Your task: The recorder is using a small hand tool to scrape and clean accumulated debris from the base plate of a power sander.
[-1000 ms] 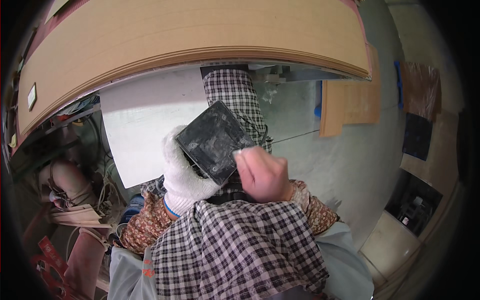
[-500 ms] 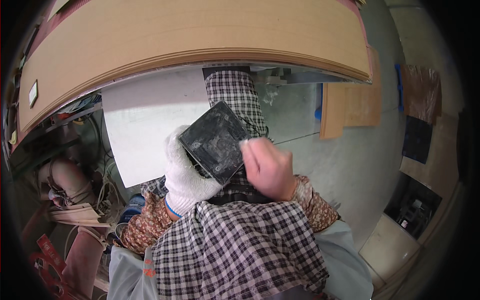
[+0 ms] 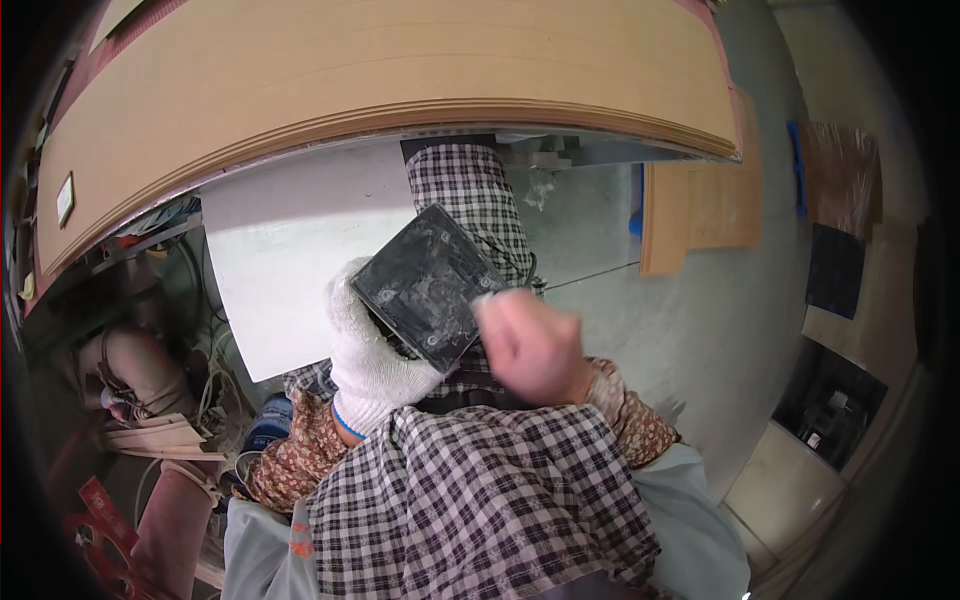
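My left hand [image 3: 365,345], in a white knitted glove with a blue cuff edge, grips a square black plate-like piece [image 3: 425,285] by its left and lower sides. The piece tilts with one corner pointing away from me, and its upper face is scuffed with whitish marks and has small round spots near the corners. My bare right hand [image 3: 535,345] is curled closed at the piece's right edge and smeared by motion. Something pale shows at its fingertips, too blurred to name. Beneath both hands lies checked black-and-white cloth [image 3: 480,490] over my lap.
A bench with stacked brown boards [image 3: 420,60] spans the far side. Below it, a white sheet [image 3: 290,240] leans at the left. Cords, wood strips [image 3: 160,435] and a red frame [image 3: 105,515] crowd the lower left. Cardboard [image 3: 700,210] and a black bin [image 3: 830,405] stand right.
My right hand has shifted slightly down along the black piece's right edge and is more blurred. The piece has turned a little in my left hand, which keeps its grip.
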Demonstrator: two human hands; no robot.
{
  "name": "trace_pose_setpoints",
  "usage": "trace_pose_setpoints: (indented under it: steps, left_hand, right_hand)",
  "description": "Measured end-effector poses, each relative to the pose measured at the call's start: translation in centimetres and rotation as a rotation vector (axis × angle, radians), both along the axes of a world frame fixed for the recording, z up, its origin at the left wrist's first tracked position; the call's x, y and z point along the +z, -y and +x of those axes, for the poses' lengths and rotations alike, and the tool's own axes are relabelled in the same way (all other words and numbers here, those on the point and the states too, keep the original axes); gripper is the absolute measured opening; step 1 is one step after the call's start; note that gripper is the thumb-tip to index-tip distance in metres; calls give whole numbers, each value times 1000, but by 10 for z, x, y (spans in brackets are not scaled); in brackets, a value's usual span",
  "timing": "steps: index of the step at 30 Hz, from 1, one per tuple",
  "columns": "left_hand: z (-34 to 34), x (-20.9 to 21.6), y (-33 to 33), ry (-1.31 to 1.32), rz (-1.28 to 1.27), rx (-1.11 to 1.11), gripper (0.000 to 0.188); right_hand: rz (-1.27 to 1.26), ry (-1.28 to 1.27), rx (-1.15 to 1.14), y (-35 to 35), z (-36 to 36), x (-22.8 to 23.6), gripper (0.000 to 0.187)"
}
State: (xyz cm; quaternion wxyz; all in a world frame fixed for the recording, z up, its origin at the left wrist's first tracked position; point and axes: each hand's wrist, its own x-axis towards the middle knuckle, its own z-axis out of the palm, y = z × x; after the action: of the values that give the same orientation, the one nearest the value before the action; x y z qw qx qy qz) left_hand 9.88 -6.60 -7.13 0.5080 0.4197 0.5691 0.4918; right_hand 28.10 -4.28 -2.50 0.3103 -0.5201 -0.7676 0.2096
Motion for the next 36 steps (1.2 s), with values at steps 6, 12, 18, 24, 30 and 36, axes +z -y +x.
trace_pose_setpoints:
  steps: [6,12,18,24,30,36]
  left_hand:
    - [-4,3,1,-136,80,-62,96]
    - [-8,6,-3,-241,145,-104,94]
    - [-6,13,-5,-176,201,-130,97]
    - [-12,26,-10,-256,137,-187,84]
    - [-8,18,-16,936,-565,100,86]
    - [-4,-1,-3,72,-51,-87,99]
  right_hand:
    - [-1,-12,-14,25,-3,4,29]
    - [19,23,-151,8,12,-9,31]
    - [-59,141,-230,-14,37,-12,26]
    - [-177,-99,-229,1,22,11,18]
    - [-228,-83,-173,-2,20,6,19]
    - [-164,-23,-162,8,17,1,23]
